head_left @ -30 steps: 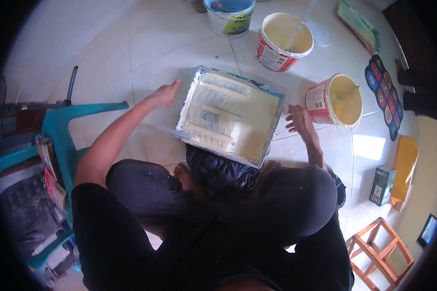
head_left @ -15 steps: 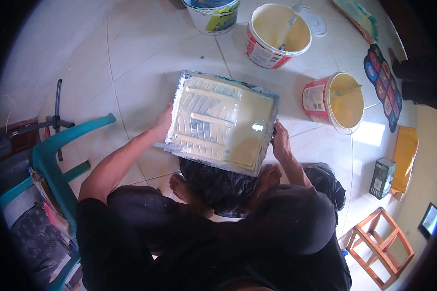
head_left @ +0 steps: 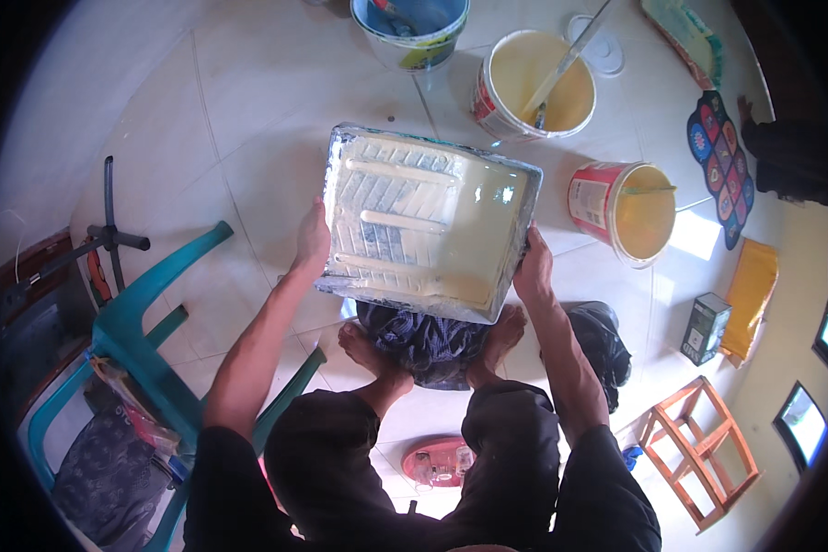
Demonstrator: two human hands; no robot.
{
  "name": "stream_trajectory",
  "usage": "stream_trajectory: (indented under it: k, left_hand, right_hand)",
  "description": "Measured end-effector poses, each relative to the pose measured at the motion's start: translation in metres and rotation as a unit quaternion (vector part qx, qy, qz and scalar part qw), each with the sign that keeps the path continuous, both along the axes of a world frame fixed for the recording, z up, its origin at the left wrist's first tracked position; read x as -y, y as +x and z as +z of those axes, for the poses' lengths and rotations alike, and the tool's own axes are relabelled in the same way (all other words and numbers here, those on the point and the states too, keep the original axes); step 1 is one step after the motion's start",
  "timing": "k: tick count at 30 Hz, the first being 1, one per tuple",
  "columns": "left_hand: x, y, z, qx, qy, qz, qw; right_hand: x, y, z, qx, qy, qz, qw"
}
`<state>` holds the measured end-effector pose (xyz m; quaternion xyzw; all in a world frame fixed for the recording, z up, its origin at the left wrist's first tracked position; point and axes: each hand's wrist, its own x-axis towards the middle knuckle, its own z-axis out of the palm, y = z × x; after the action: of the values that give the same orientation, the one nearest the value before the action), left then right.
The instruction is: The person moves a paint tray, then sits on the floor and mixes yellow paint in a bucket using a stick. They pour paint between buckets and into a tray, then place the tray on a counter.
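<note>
A rectangular paint tray point(head_left: 384, 247) is held up in front of me, above a dark crumpled plastic bag point(head_left: 423, 354) on the floor. Cream paint coats its ribbed slope on the left and pools point(head_left: 488, 230) in the deep end on the right. My left hand point(head_left: 314, 243) grips the tray's left edge, its fingers hidden beneath. On the opposite side my right hand point(head_left: 534, 267) is closed around the right edge near the near corner. The tray looks slightly turned, its right side nearer to me.
Beyond the tray stand a paint bucket point(head_left: 587, 199) with a stick, another bucket point(head_left: 489, 112) with a long handle, and a blue-rimmed bucket point(head_left: 385, 46). A green plastic chair point(head_left: 147, 359) is at left, a wooden frame point(head_left: 704, 451) at right. A red tray point(head_left: 423, 448) with glasses lies between my legs.
My legs have straightened and my arms reach further forward, still holding the tray. The red tray with glasses has come into view between my legs.
</note>
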<state>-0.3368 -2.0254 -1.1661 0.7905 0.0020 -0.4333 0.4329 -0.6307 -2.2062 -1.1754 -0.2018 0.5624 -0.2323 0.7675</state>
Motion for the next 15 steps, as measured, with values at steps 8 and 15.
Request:
stream_trajectory:
  k: [8, 15]
  left_hand:
    - [-0.019, 0.0, 0.105, 0.113, 0.049, 0.011, 0.992]
    - [-0.039, -0.018, 0.224, 0.109, 0.033, 0.035, 0.993]
  right_hand:
    - [0.008, 0.008, 0.105, 0.011, 0.001, 0.002, 1.0]
    - [0.012, 0.017, 0.259, -0.017, 0.007, 0.031, 0.999]
